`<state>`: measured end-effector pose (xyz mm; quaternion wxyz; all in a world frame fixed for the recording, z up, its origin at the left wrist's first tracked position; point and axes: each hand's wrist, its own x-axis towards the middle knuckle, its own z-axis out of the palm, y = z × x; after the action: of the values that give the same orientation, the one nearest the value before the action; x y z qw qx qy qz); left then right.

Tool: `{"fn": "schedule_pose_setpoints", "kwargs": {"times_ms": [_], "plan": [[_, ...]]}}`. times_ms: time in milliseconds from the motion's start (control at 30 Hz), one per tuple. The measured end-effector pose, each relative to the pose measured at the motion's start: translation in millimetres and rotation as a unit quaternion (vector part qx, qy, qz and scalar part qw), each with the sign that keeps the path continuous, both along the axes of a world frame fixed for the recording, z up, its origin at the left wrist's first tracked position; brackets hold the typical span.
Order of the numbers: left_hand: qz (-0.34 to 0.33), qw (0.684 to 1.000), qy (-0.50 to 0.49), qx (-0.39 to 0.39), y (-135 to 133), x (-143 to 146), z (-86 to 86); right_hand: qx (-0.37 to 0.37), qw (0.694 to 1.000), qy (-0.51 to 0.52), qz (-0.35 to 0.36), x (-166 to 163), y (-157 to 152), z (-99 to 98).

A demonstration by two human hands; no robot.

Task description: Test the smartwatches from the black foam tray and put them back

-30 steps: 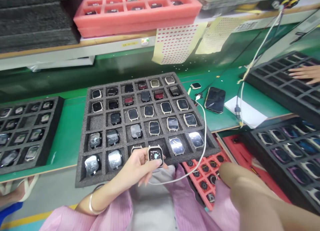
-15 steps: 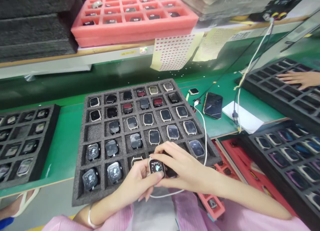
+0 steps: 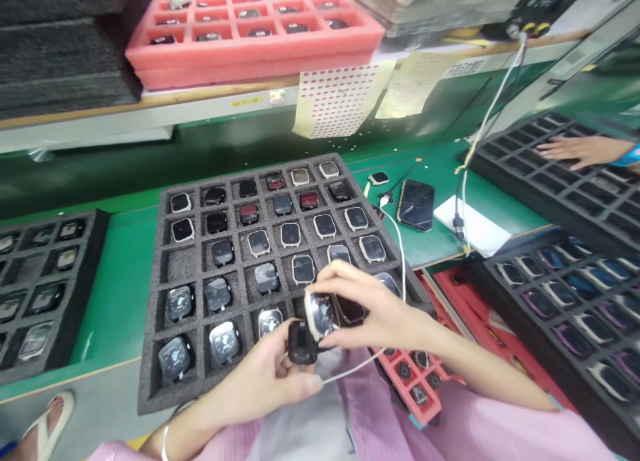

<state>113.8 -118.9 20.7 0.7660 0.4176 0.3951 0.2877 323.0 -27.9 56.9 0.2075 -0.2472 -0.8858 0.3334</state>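
My right hand (image 3: 365, 301) grips a smartwatch case (image 3: 321, 314) with a pale frame and a lit screen, tilted, its strap absent. Close beside it, my left hand (image 3: 280, 374) holds a black square charging block (image 3: 301, 342) between thumb and fingers. A white cable (image 3: 357, 370) runs to my left hand; where it joins the block is hidden. Both hands are over the front edge of a dark grey foam tray (image 3: 180, 264) of watch cases. Nearest to my left hand in that tray is a lit watch case (image 3: 270, 321).
A black phone (image 3: 416, 204) and a loose watch case (image 3: 379, 178) lie behind the tray on the right. More foam trays (image 3: 97, 248) flank it. A red foam tray (image 3: 255, 64) sits on the shelf above. At far right, another person's hand (image 3: 585, 151) rests over a tray.
The watch case has come apart from the black block: my right hand has it tilted up, while the block now shows in my left hand. The view has shifted slightly.
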Motion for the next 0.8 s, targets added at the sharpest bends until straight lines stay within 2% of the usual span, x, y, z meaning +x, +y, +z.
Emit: {"fn": "schedule_pose_setpoints", "kwargs": {"times_ms": [100, 200, 333, 400, 500, 600, 667, 800], "plan": [[-0.01, 1.0, 0.016, -0.001, -6.8, -12.8, 5.3, 0.029, 0.997, -0.063, -0.032, 2.4, -1.7, -6.5], [0.021, 0.999, 0.019, -0.025, -8.6, -16.1, 9.2, 0.095, 0.981, -0.166, -0.009, 3.2, -11.9, -7.9], [0.046, 0.998, -0.001, -0.038, -1.5, -2.4, 13.1, 0.142, 0.963, -0.23, -0.017, 19.7, -17.6, 4.9], [0.037, 0.999, -0.004, -0.031, 3.9, 8.8, 13.9, 0.149, 0.951, -0.269, -0.015, 29.7, -16.2, 10.0], [0.018, 0.999, -0.003, -0.03, 11.2, 25.8, 11.8, 0.167, 0.934, -0.314, -0.019, 33.4, -15.5, 7.2], [0.021, 0.999, 0.005, -0.024, 14.5, 38.4, 7.3, 0.181, 0.928, -0.324, -0.041, 29.6, -16.8, -1.8], [0.039, 0.999, 0.011, -0.021, 13.6, 42.9, 4.9, 0.162, 0.938, -0.303, -0.048, 31.6, -16.6, -4.8], [0.075, 0.997, -0.005, -0.033, 6.9, 44.1, 1.1, 0.135, 0.97, -0.18, -0.087, 45.5, -18.0, 1.7]]}}
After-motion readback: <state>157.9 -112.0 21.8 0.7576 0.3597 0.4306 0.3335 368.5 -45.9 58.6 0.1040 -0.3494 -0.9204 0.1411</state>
